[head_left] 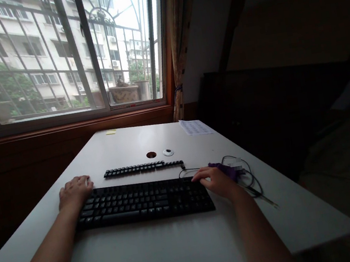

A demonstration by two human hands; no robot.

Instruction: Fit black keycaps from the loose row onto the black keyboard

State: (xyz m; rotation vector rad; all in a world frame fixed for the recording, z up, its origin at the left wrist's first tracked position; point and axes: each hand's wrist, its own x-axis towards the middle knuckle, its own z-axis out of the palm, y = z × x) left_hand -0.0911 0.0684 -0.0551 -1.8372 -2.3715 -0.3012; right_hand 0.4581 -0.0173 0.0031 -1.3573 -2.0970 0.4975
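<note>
A black keyboard (140, 203) lies across the white desk, and the strip along its far edge looks bare of keycaps. My left hand (74, 192) is closed about its far left corner, fingers bent together; the thumb is hard to make out. Over the far right part of the keyboard is my right hand (215, 181), open, with the forefinger stretched toward the far edge and the thumb apart below it. Behind the keyboard stand black keycaps (134, 169) in a long row. A black cable (186, 170) runs from the far edge near my right hand.
Right of my right hand lie a purple cloth (226, 170), a coiled cable (256, 178) and a thin pronged tool (269, 201). Farther back are a round desk hole (151, 154), its cover (168, 152), printed paper (194, 128) and a yellow note (110, 132).
</note>
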